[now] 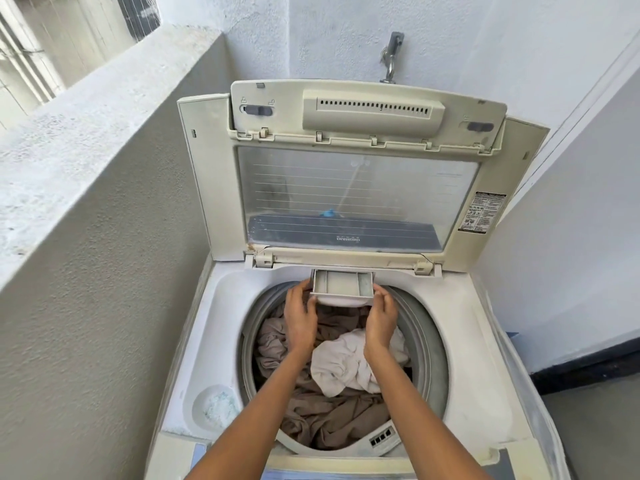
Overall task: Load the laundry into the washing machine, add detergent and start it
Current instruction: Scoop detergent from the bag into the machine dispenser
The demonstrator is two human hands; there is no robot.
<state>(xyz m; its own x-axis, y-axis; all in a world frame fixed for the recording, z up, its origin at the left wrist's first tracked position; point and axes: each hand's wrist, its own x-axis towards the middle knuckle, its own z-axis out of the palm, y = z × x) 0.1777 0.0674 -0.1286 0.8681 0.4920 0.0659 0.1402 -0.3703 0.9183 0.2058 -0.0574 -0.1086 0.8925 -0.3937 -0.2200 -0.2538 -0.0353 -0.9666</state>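
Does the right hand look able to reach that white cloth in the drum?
Probably yes: the right hand holds the detergent drawer just above the white cloth, the lid stands open, nothing between.

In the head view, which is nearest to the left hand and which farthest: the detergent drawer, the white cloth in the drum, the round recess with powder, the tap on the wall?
From the left hand:
1. Detergent drawer, touching the fingers, at the back rim.
2. White cloth, in the drum, to the lower right.
3. Round recess with powder, front left corner of the machine top.
4. Tap, high on the back wall.
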